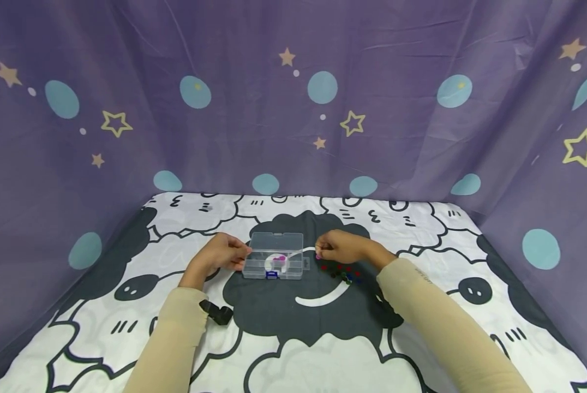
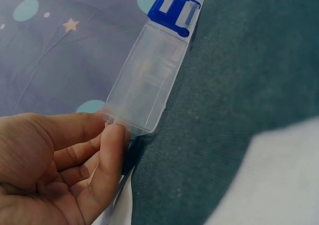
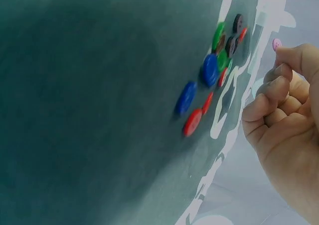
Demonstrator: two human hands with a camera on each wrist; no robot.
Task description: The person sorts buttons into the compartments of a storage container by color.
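A clear plastic compartment box (image 1: 293,274) lies on the cloth with its lid (image 1: 276,240) raised at the back and a blue latch (image 2: 172,13) in front. My left hand (image 1: 223,252) pinches the box's left end between thumb and fingers. Pink buttons (image 1: 280,258) lie inside, around the middle of the box. To the right of the box, my right hand (image 1: 341,246) pinches a pink button (image 3: 276,44) between thumb and fingertip, above the cloth. Red, blue, green and dark buttons (image 3: 187,98) are scattered below and beside that hand.
The cloth (image 1: 274,316) is printed with white sheep and a dark patch under the box and buttons. A black device (image 1: 217,313) is by the left wrist. Behind the table hangs a purple curtain (image 1: 254,142) with stars and blue dots.
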